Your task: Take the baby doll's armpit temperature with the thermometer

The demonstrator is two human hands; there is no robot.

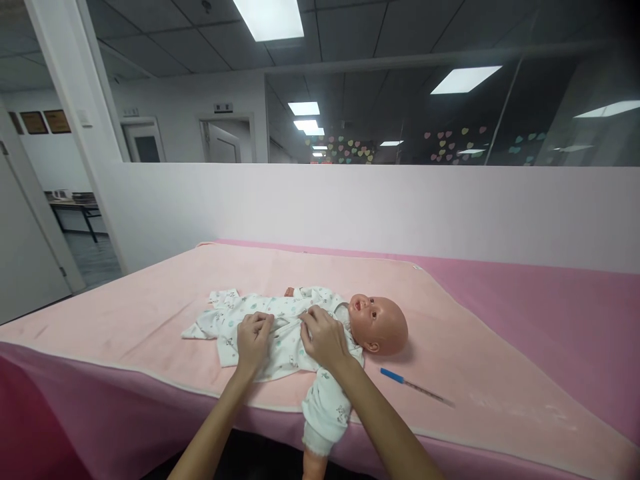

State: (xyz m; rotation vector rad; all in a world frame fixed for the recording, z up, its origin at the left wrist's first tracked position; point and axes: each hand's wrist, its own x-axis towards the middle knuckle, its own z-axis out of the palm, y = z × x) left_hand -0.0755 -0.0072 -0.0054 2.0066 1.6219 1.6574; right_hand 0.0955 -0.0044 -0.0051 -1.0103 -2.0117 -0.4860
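A baby doll (383,327) lies on its back with its head to the right, dressed in a white printed baby outfit (285,365). Over the doll's belly, my left hand (254,339) is closed, thumb and fingers pinching the front cloth. My right hand (323,333) pinches the same cloth at the chest, close to the neck. Between the hands the fabric is drawn into folds. One sleeved doll arm (326,407) hangs over the near table edge, under my right forearm. The exact spots gripped are partly hidden by my fingers.
A glass thermometer (417,387) with a blue end lies right of the doll, below its head. A peach blanket (150,293) covers the table over a pink cloth (565,313). Behind stands a low white wall (375,207) with glass above.
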